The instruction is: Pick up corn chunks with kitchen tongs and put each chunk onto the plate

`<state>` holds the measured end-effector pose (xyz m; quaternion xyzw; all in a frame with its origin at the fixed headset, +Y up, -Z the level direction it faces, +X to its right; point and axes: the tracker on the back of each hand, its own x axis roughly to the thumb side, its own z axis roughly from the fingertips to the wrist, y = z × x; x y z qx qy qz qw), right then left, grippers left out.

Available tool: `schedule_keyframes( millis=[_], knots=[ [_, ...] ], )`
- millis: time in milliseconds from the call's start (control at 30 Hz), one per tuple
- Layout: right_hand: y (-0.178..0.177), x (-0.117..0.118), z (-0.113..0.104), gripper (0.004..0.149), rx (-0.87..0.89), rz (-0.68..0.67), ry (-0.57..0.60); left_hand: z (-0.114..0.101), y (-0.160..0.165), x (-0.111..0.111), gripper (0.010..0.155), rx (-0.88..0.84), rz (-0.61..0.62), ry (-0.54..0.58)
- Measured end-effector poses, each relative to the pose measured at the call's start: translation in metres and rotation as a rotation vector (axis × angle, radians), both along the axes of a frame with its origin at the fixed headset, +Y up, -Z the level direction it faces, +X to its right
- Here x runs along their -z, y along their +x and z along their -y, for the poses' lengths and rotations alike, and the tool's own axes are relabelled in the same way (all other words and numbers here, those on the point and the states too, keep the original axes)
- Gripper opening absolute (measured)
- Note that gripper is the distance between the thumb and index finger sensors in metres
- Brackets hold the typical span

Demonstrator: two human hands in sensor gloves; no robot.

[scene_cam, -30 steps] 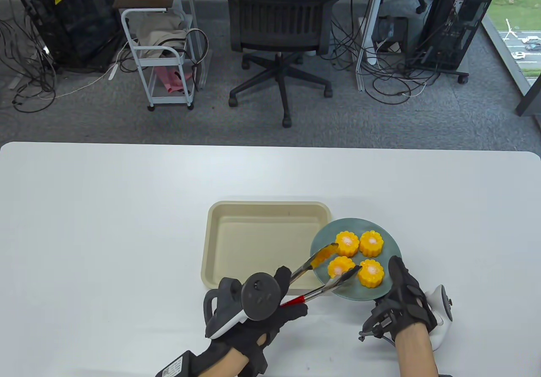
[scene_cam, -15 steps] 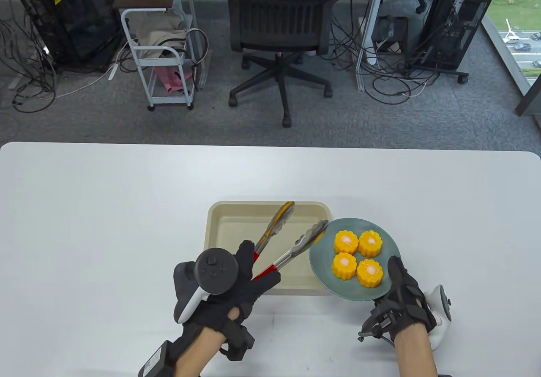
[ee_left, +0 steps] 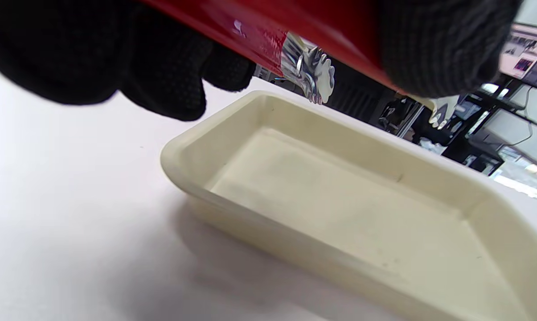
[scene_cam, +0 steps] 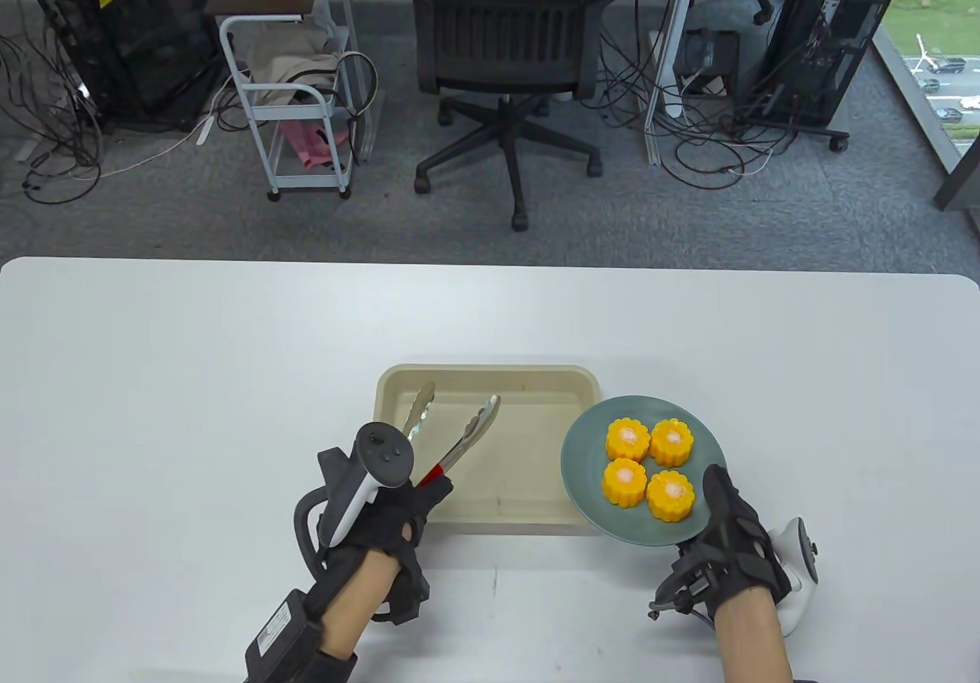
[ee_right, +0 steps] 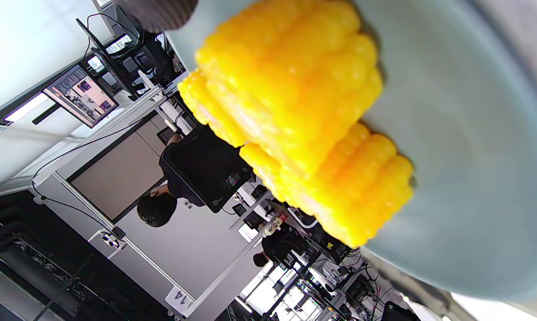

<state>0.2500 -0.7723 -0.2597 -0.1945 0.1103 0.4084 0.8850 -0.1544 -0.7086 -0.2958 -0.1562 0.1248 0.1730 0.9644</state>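
Several yellow corn chunks [scene_cam: 649, 462] stand on the grey-green plate [scene_cam: 589, 438] at the right; the right wrist view shows two of the corn chunks [ee_right: 295, 120] close up on the plate [ee_right: 473, 156]. My left hand [scene_cam: 383, 507] grips the red handles of the metal tongs [scene_cam: 459, 434], whose spread tips hang empty over the beige tray [scene_cam: 398, 484]. In the left wrist view the tongs [ee_left: 268, 31] cross above the tray [ee_left: 339, 200], which holds nothing. My right hand [scene_cam: 731, 541] holds the plate's near right rim.
The beige tray lies just left of the plate, their edges nearly touching. White table [scene_cam: 153, 377] stretches to the left and far side. Beyond the far edge stand an office chair [scene_cam: 509, 63], a small cart [scene_cam: 295, 93] and computer towers.
The left hand has drawn the empty tongs off the plate, leftward and back over the tray. The fourth chunk stays on the plate. The right hand has not moved.
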Motion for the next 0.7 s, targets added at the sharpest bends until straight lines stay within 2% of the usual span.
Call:
schedule_keyframes(
  millis=[233,533,700],
  knots=[
    [0.0,0.0,0.0,0.057,0.001,-0.006,0.003,0.02,0.003,0.01,0.092,0.098,-0.027,-0.07],
    [0.0,-0.001,0.0,0.058,0.003,-0.015,0.008,0.034,0.019,0.02,0.089,0.318,-0.021,-0.05],
    [-0.001,-0.001,0.0,0.058,0.004,-0.023,0.009,0.038,0.026,0.022,0.088,0.369,-0.014,-0.06]
  ],
)
